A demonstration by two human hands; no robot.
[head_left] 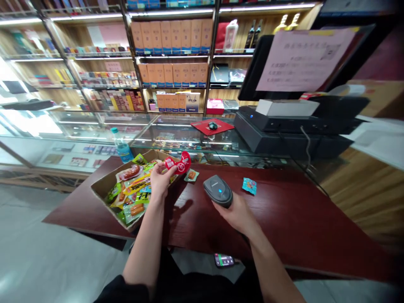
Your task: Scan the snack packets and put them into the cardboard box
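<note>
My left hand (160, 177) pinches a red packet (181, 165) with white print, above the right edge of a cardboard box (102, 200). Wrapped snacks, among them a sausage pack (134, 210), fill the box. My right hand (235, 210) is wrapped round the handle of a dark grey barcode scanner (218, 190) with a blue light on top, its head towards the left. Just right of the box lies a small sausage packet (191, 175) on the table. A blue packet (249, 185) rests on the table to the right of the scanner.
The dark red table (284, 219) stands before a glass display counter (179, 126). A bottle (122, 147) of blue liquid is behind the box. At the back right are a monitor (257, 67) and a black till (271, 134). A phone (224, 260) shows below the table's front edge.
</note>
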